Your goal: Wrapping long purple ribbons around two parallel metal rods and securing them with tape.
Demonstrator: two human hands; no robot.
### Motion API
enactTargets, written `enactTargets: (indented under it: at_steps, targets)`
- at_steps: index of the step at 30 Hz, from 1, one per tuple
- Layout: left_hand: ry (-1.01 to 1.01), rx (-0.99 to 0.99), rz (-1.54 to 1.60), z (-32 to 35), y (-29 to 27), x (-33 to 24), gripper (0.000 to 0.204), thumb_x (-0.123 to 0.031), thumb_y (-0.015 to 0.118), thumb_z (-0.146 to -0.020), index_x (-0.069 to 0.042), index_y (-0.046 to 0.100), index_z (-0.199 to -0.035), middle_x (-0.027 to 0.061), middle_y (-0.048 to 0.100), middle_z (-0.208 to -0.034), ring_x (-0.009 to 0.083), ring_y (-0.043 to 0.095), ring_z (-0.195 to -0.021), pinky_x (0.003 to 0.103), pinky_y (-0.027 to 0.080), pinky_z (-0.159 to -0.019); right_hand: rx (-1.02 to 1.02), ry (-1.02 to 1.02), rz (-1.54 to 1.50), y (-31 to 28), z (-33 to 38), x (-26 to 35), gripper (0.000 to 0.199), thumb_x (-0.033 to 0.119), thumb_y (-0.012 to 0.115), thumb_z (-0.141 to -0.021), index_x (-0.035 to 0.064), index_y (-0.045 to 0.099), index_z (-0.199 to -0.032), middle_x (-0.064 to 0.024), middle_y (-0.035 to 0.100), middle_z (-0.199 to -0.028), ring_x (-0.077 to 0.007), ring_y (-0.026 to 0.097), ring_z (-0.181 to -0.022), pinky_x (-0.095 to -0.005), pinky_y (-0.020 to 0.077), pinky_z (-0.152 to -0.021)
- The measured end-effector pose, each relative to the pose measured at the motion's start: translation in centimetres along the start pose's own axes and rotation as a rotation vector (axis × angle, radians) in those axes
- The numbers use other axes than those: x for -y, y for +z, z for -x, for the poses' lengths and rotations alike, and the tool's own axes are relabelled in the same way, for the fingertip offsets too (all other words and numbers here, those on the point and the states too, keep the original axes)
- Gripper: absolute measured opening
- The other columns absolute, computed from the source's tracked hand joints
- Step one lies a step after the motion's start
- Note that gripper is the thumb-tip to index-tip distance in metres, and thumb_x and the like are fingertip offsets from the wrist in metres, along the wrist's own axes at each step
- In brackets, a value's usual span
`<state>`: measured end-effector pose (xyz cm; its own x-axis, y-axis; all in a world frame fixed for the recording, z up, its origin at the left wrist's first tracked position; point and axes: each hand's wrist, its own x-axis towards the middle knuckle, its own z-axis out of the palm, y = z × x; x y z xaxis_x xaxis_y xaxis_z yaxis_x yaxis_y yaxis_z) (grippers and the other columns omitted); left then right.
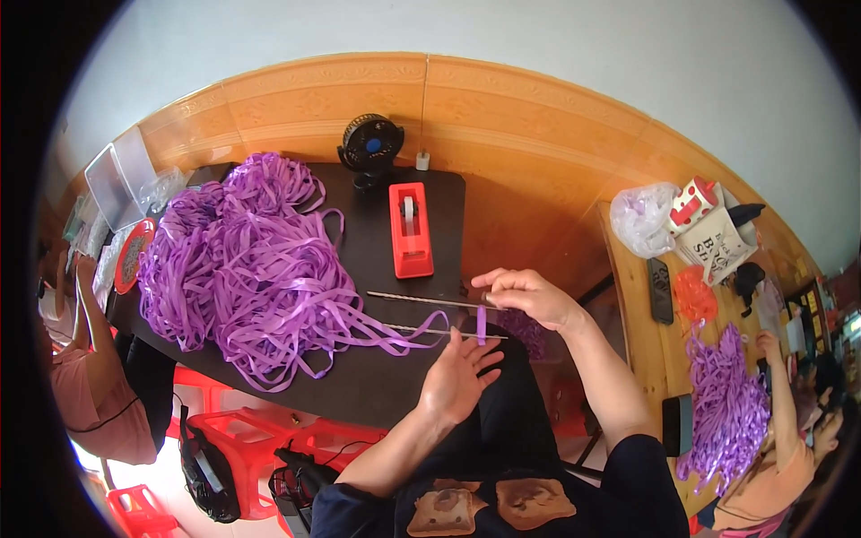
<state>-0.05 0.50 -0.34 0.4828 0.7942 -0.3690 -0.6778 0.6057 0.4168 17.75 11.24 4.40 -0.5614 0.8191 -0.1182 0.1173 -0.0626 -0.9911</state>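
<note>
The purple ribbon band (482, 325) is looped round two thin metal rods, between your hands: just below your right fingertips and just above your left fingers. The upper rod (417, 298) and the lower rod (495, 337) reach out to the left of both hands. Your right hand (534, 298) has its thumb and fingers drawn in at the upper rod; you may be pinching rod, ribbon or both, I cannot tell which. Your left hand (453, 384) is half open, palm turned up, thumb tip at the lower rod, fingers spread; I cannot tell whether it grips. A loose strand (390, 338) curls just beside your left thumb and runs left into the big ribbon heap (251, 260) on the dark table (368, 386). Beyond your hands stand a red tape dispenser (413, 260) and, farther off, a black fan (371, 145). Well to your right hand's right, a second ribbon heap (725, 403) lies on a wooden table (646, 377).
</note>
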Motion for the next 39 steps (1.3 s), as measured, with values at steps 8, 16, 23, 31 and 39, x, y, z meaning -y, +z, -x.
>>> enactTargets:
  at_steps: [8,16,23,31,39]
  targets:
    - [-0.014,-0.013,-0.014,0.1,0.4,0.0,0.067,-0.054,0.023,-0.099,0.001,0.037,-0.135,0.0171,0.041,-0.141,0.0294,0.041,-0.125,0.041,0.032,-0.101,0.209,-0.075,0.431,-1.4,0.0,-2.9,0.011,0.013,0.062,-0.087,0.0043,0.064,-0.081,-0.0126,0.055,-0.126,-0.0246,0.045,-0.114,-0.0367,0.0342,-0.098]
    - [-0.006,-0.006,-0.026,0.3,0.5,0.0,0.067,-0.054,0.024,-0.099,0.001,0.036,-0.137,0.017,0.041,-0.141,0.0289,0.041,-0.125,0.04,0.033,-0.1,0.237,-0.087,0.524,-1.2,-0.8,-3.3,0.014,0.016,0.066,-0.087,0.0044,0.062,-0.079,-0.0108,0.057,-0.123,-0.0278,0.043,-0.116,-0.0398,0.0312,-0.102]
    - [-0.009,-0.012,-0.036,0.2,0.5,0.0,0.066,-0.054,0.024,-0.099,0.0,0.036,-0.137,0.016,0.042,-0.141,0.028,0.042,-0.124,0.039,0.034,-0.099,0.219,-0.08,0.583,-1.3,-1.1,-3.6,0.016,0.015,0.066,-0.086,0.0044,0.06,-0.075,-0.0091,0.059,-0.121,-0.026,0.043,-0.115,-0.0393,0.0319,-0.101]
    - [-0.008,-0.026,-0.032,0.3,0.7,-0.1,0.066,-0.053,0.024,-0.099,-0.001,0.037,-0.136,0.0158,0.042,-0.14,0.0278,0.042,-0.124,0.039,0.034,-0.098,0.138,-0.044,0.711,-0.4,-1.1,-3.2,0.018,0.016,0.07,-0.08,0.0056,0.059,-0.069,-0.0055,0.063,-0.109,-0.0254,0.046,-0.111,-0.0386,0.0357,-0.094]
    - [-0.003,0.007,-0.017,0.2,0.3,0.1,0.069,-0.053,0.028,-0.099,0.001,0.029,-0.141,0.015,0.041,-0.139,0.0262,0.042,-0.123,0.039,0.034,-0.098,-0.014,0.187,0.685,1.2,-1.6,-2.0,0.024,0.02,0.072,-0.067,0.0061,0.056,-0.056,-0.0069,0.063,-0.077,-0.0264,0.054,-0.091,-0.0408,0.04,-0.08]
